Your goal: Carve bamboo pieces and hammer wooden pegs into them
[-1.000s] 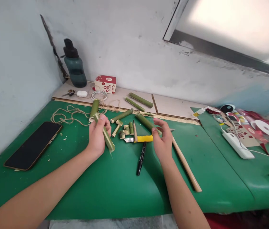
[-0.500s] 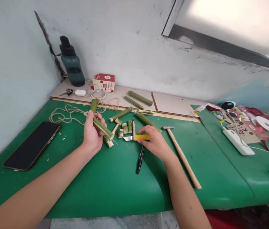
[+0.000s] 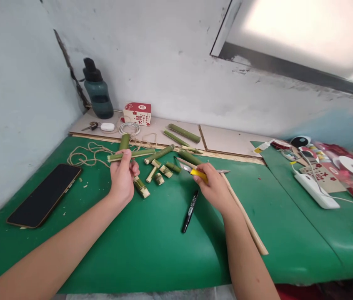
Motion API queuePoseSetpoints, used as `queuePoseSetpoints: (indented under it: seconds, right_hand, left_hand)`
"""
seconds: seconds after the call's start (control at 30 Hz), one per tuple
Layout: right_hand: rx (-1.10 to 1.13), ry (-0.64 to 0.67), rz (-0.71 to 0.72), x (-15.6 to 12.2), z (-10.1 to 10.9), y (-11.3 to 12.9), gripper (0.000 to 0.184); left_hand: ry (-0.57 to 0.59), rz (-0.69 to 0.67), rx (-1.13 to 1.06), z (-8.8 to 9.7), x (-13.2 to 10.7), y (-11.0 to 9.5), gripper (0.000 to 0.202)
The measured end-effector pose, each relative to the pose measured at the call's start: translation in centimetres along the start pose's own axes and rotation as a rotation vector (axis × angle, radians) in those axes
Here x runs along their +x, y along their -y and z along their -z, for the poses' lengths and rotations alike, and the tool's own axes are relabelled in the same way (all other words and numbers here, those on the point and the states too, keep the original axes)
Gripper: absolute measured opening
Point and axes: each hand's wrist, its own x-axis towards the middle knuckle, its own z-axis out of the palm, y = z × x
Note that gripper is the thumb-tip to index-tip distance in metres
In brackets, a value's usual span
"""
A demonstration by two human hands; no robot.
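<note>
In my left hand (image 3: 122,178), closed, is a split bamboo strip (image 3: 143,153), held nearly level and pointing right. My right hand (image 3: 214,186) grips a yellow utility knife (image 3: 199,175), its blade out and pointing left. A slim wooden-handled tool (image 3: 186,163) with a dark tip reaches up to my right fingers; whether it is held too, I cannot tell. Between the hands lie several short bamboo pieces (image 3: 159,179) and a small T-shaped bamboo piece (image 3: 151,171). A thicker bamboo piece (image 3: 141,187) lies just below my left hand. A black marker (image 3: 190,211) lies nearer me.
A hammer (image 3: 245,214) lies by my right forearm, partly hidden. Left are a phone (image 3: 45,196) and twine (image 3: 85,153). Along the wall stand a water bottle (image 3: 98,93) and a red-and-white box (image 3: 138,113), with bamboo lengths (image 3: 184,133) nearby. A power strip (image 3: 316,191) lies right.
My right hand has lifted the utility knife off the table and shifted slightly right. The bamboo strip in my left hand has swung from slanting down to nearly level. Short bamboo pieces and the wooden-handled tool have shifted.
</note>
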Motion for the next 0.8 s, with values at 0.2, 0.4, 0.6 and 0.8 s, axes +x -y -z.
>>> queuePoseSetpoints:
  seconds: [0.2,0.4,0.6,0.8]
  right_hand:
    - [0.173,-0.010,0.071,-0.3,-0.7,1.4,0.022]
    - [0.254,-0.085,0.097,-0.5,-1.1,2.3,0.033]
    - [0.275,-0.079,0.070,-0.4,-1.4,2.6,0.028]
    - [0.225,-0.148,0.048,-0.2,-2.2,2.6,0.012]
  left_hand:
    - [0.061,-0.022,0.062,0.0,-0.1,0.2,0.044]
    - [0.060,-0.066,0.105,0.0,-0.1,0.7,0.042]
    - [0.104,-0.060,0.106,0.1,-0.2,0.4,0.034]
    - [0.190,-0.045,0.140,0.2,-0.7,0.2,0.030]
